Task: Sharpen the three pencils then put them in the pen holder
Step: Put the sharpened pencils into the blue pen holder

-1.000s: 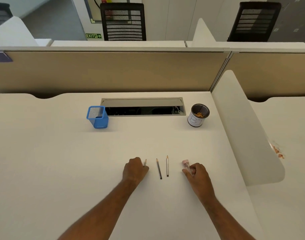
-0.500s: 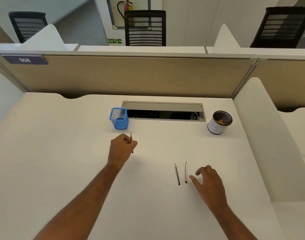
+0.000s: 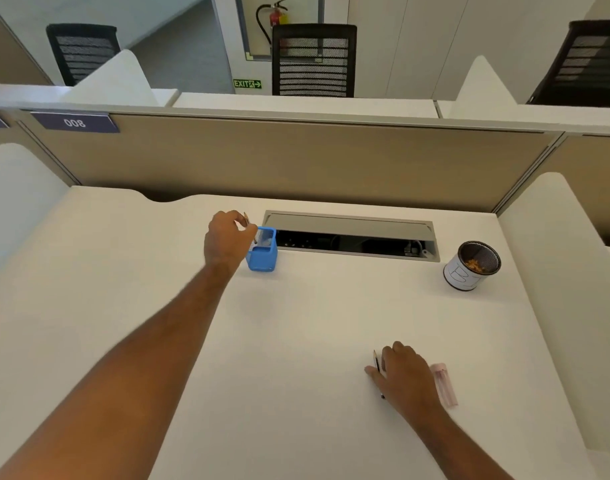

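My left hand (image 3: pixel 227 241) is stretched to the far side of the desk and pinches a pencil (image 3: pixel 248 222) point up, its lower end inside the blue mesh pen holder (image 3: pixel 264 255). My right hand (image 3: pixel 402 374) rests on the near desk with its fingers over a dark pencil (image 3: pixel 377 365) lying there; whether it grips it I cannot tell. A third pencil is hidden, probably under that hand. A pink sharpener (image 3: pixel 443 384) lies just right of my right hand.
A round mesh cup (image 3: pixel 471 266) with a white label holds pencil shavings at the back right. An open cable tray (image 3: pixel 352 235) runs along the desk's back. Beige partitions and white side panels enclose the desk.
My left hand carried one pencil from the near desk up to the blue pen holder. My right hand let go of the pink sharpener and moved left onto the lying pencils.
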Motion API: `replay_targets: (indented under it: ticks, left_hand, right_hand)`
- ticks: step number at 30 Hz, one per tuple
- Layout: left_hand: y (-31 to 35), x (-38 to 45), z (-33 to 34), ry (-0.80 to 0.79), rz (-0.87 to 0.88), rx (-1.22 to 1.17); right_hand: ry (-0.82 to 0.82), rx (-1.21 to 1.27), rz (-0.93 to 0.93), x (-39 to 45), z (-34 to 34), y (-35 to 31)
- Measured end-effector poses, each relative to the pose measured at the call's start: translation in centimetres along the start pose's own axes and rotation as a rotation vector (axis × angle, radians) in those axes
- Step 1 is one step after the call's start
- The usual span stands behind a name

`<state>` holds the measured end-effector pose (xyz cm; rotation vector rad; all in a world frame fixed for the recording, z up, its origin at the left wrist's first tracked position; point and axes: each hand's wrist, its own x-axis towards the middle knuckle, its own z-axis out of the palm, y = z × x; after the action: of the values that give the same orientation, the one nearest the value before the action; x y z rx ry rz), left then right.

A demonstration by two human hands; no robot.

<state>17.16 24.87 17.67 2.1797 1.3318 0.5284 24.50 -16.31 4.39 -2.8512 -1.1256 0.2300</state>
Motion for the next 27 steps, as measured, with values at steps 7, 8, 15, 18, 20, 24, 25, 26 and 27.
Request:
replay_targets:
  ticks: [7, 8, 15, 18, 20, 24, 25, 26, 27]
  left_hand:
    - [-1.1, 0.6, 2.6, -0.155, -0.001, 0.175]
    - [-1.2, 0.6, 2.8, -0.166, -0.002, 0.202]
    - [-1.2, 0.1, 3.7, -0.187, -0.048, 0.212]
    - [-1.6, -0.2, 3.6, -0.132, -0.068, 0.113]
    - [-2.2, -0.9, 3.6, -0.076, -0.031, 0.070]
    - [-4.2, -5.0, 4.5, 0.064, 0.014, -0.079]
    - [-4.9, -6.4, 5.0, 0.090, 0.026, -0.090]
    - [-5.7, -8.0, 5.8, 0.106, 0.047, -0.082]
    - [-6.5, -9.6, 6.5, 0.104, 0.075, -0.062]
  right_hand:
    - [-0.025, -0.068, -0.025, 1.7, 0.7, -0.5]
    - [-0.033, -0.062, -0.027, 1.8, 0.6, -0.5]
    - [-0.052, 0.032, -0.040, 2.4, -0.8, -1.0]
    - [-0.055, 0.153, -0.015, 2.6, -2.0, -1.6]
    - [-0.106, 0.318, 0.041, 3.0, -3.0, -2.0]
    - [-0.160, 0.699, 0.102, 4.5, -5.9, -3.2]
    - [-0.154, 0.752, 0.095, 5.2, -6.6, -3.7]
    - [-0.150, 0.792, 0.081, 5.9, -7.5, -4.2]
    - [-0.146, 0.821, 0.064, 6.7, -8.3, -4.8]
